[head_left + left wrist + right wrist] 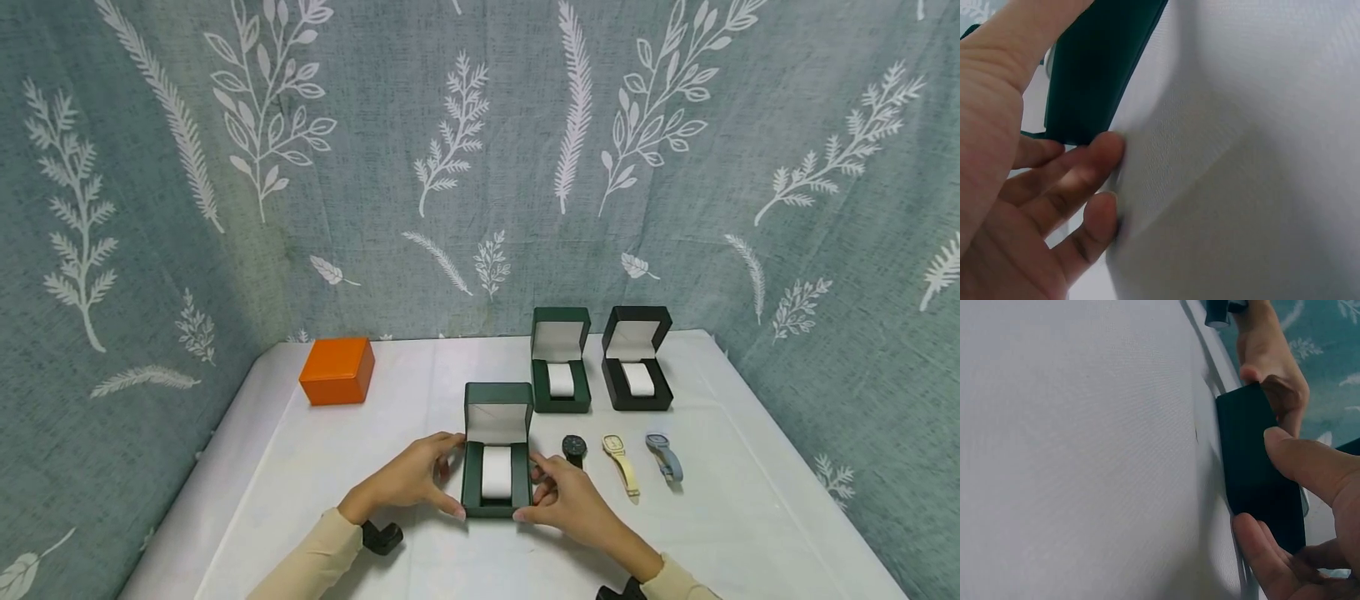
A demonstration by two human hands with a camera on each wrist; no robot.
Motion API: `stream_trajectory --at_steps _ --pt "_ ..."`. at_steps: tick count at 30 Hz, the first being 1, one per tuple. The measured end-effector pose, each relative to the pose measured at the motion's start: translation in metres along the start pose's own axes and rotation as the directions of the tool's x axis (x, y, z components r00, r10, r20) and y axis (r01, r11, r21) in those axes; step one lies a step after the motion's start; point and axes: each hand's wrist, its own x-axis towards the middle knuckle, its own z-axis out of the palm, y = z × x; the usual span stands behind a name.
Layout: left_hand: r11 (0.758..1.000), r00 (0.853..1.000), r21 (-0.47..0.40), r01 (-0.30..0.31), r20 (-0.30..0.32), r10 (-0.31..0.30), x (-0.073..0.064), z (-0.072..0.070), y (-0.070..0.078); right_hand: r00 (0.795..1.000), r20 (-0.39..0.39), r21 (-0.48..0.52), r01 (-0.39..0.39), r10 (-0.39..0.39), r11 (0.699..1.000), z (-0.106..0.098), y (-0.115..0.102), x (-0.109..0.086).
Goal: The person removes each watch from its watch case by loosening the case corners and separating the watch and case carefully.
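In the lower middle of the head view, you hold the dark green box [520, 477] between both hands. Your left hand [408, 475] grips its left side, thumb at the near corner; your right hand [566, 497] pinches the near right corner. The box looks smooth outside, with a pale-lined lid [498, 392] and an upright-running white cushion [497, 472]. The raised lid stands at the far edge, opening toward you; the opened box's long axis runs up and down the frame.

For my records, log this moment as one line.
front green box; lid raised; left hand holds left side; right hand holds right side; white cushion bare
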Motion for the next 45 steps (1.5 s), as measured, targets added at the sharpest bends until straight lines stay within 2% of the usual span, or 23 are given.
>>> stream_trajectory --at_steps 5,9,15,19,22,27,32,38,45 --pt "1.0 1.0 0.0 -0.02 -0.003 0.02 -0.002 0.0 0.0 1.0 -0.007 -0.015 0.018 -0.018 1.0 0.003 -0.003 0.003" --pt "0.999 0.999 -0.004 -0.044 -0.031 0.043 -0.004 -0.004 0.0 1.0 -0.006 -0.023 0.008 -0.008 1.0 0.003 -0.007 0.007" --pt "0.998 0.998 -0.055 -0.01 -0.063 0.006 -0.003 -0.015 -0.001 0.999 -0.026 -0.034 0.028 -0.028 0.999 -0.001 -0.014 0.02" --pt "0.996 0.997 -0.091 -0.009 -0.081 0.002 0.001 -0.023 -0.001 0.998 -0.044 -0.036 0.045 -0.046 0.998 -0.006 -0.016 0.03" --pt "0.994 0.996 -0.109 -0.009 -0.092 -0.001 0.005 -0.028 -0.004 0.997 -0.042 -0.042 0.056 -0.057 0.998 -0.01 -0.016 0.038" --pt "0.988 0.995 -0.149 0.036 -0.09 -0.05 0.015 -0.036 -0.009 0.998 -0.029 -0.042 0.051 -0.053 0.998 -0.017 -0.015 0.054" --pt "0.987 0.993 -0.153 0.05 -0.097 -0.066 0.027 -0.045 -0.017 0.998 -0.009 -0.039 0.056 -0.056 0.998 -0.023 -0.013 0.073" --pt "0.985 0.991 -0.16 0.066 -0.102 -0.083 0.042 -0.054 -0.029 1.0 -0.001 -0.053 0.02 -0.02 0.998 -0.027 -0.005 0.097" --pt "0.972 0.99 -0.206 0.109 -0.07 -0.125 0.057 -0.063 -0.04 1.0 -0.008 -0.053 -0.031 0.03 0.998 -0.029 0.004 0.116"
